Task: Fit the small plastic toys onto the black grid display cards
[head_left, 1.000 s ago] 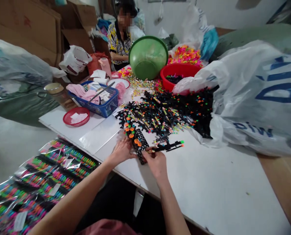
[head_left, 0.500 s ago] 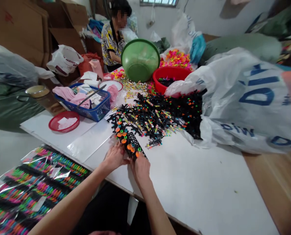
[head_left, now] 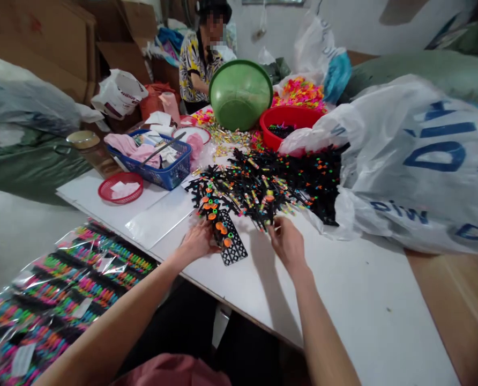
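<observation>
My left hand is closed on the left edge of a black perforated plastic strip lying slantwise on the table. A row of small black toy pieces with orange discs and green rings sits along the strip. To the right, my right hand pinches a small black toy piece with an orange-yellow top, held upright at the near edge of the pile. The pile of black toy pieces, with yellowish labelled tubes and bright tips, spreads just beyond both hands.
A blue basket and a red basket stand at left. Behind the pile are a red basin and a green basin. A large white bag bounds the right. Packed bags lie below left; a co-worker sits opposite.
My right hand has left the strip and moved right to the pile's edge, where it holds a toy piece. The left hand stays at the strip. The view has shifted slightly.
</observation>
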A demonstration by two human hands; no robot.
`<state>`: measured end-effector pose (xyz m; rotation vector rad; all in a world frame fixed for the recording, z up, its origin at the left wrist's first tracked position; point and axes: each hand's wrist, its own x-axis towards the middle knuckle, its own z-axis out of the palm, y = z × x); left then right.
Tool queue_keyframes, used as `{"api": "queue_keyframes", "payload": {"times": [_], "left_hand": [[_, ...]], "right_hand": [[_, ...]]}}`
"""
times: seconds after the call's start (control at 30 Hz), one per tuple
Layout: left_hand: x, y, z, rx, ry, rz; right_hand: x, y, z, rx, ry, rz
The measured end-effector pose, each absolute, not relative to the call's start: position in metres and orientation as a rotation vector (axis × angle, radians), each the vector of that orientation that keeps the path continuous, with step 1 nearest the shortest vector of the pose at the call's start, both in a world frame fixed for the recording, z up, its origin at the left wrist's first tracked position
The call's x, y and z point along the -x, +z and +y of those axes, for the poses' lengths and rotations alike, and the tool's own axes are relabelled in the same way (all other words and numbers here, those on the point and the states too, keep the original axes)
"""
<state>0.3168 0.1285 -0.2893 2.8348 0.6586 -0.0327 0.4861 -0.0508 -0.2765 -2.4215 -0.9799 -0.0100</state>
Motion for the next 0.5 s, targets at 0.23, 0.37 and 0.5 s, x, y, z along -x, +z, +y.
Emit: {"api": "queue_keyframes", "payload": {"times": [0.23, 0.37, 0.5], "left_hand": [[-0.322, -0.291, 0.126, -2.849, -0.033, 0.651], [-0.321, -0.289, 0.126, -2.857, -0.048, 0.649], [-0.322, -0.288, 0.127, -2.855, -0.058, 0.617]], "right_hand": [[-0.376, -0.32, -0.054, 2.142, 0.222, -1.035], [-0.38, -0.322, -0.039, 2.172, 0.202, -1.078], [-0.387, -0.306, -0.017, 2.402, 0.367, -1.038]]}}
